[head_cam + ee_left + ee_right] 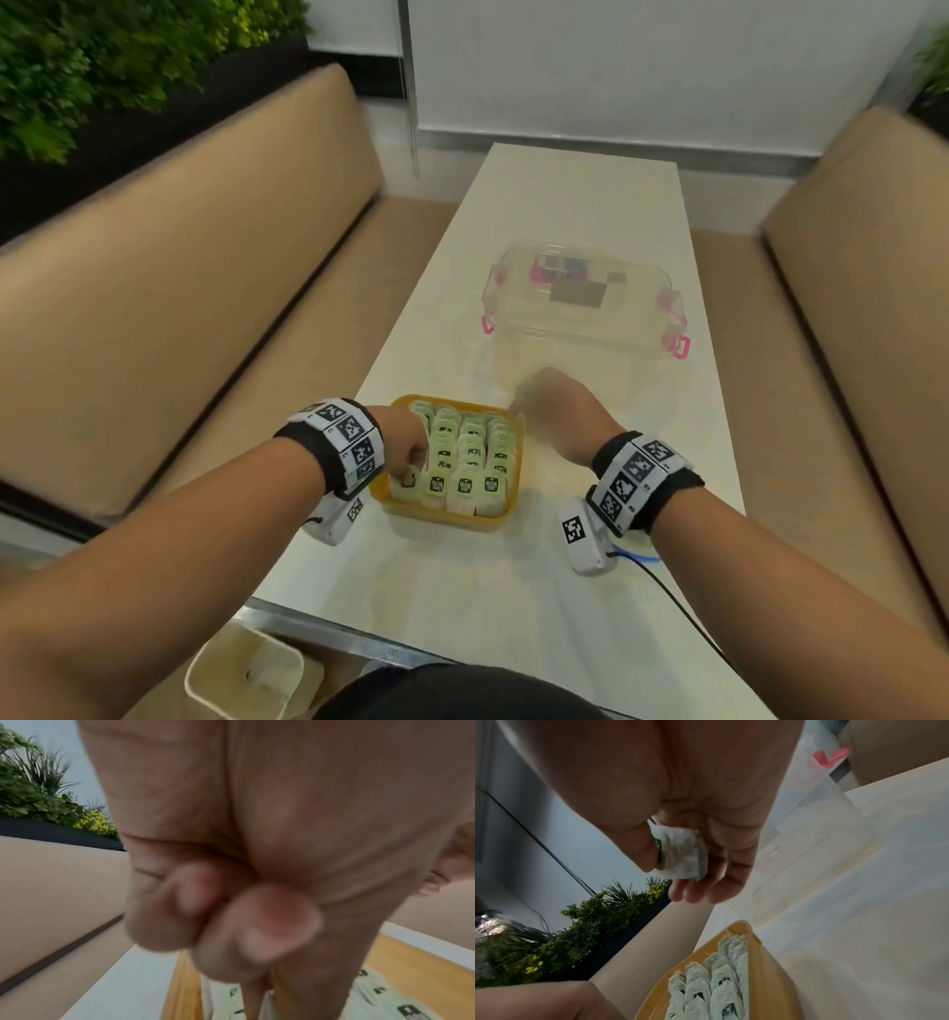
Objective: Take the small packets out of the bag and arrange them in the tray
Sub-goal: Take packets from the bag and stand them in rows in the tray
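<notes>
Nearly done: the tray (506,516) stands almost full of packets (464,462), the right hand (557,416) pinching one more packet (680,854) in its fingers, while the left hand (408,444), fingers curled, pokes into the near-left row.

I saw the yellow tray (506,520) sitting near the table's close end, square and shallow; pale green packets (464,452) stood packed upright in rows inside it; one more packet (680,854) was pinched above the tray's far corner.

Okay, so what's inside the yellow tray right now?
The yellow tray holds rows of pale green packets standing upright. The left hand covers its left column, so packets there are mostly hidden.
</notes>
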Demonstrator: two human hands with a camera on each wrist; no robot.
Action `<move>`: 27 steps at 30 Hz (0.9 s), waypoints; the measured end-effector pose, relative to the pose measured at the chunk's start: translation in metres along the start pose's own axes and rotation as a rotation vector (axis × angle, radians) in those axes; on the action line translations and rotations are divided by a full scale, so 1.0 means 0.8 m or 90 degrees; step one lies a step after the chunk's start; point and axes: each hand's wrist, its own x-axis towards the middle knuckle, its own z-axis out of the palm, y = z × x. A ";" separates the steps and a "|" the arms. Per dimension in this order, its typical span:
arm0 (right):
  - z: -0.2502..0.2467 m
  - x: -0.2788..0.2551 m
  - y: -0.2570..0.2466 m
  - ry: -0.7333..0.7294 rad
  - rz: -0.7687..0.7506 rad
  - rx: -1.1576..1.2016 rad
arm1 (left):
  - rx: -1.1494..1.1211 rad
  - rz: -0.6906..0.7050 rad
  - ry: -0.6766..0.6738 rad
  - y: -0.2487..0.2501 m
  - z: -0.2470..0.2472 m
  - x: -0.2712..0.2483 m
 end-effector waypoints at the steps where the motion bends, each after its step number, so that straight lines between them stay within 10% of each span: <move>1: 0.000 0.000 0.002 0.006 -0.003 -0.011 | 0.022 -0.005 -0.006 -0.003 0.001 0.005; 14: 0.010 -0.002 0.019 0.008 0.004 0.074 | 0.030 -0.048 0.022 0.000 0.008 0.030; 27: 0.037 0.004 0.004 -0.033 -0.013 -0.015 | -0.237 0.105 0.395 0.030 -0.055 -0.015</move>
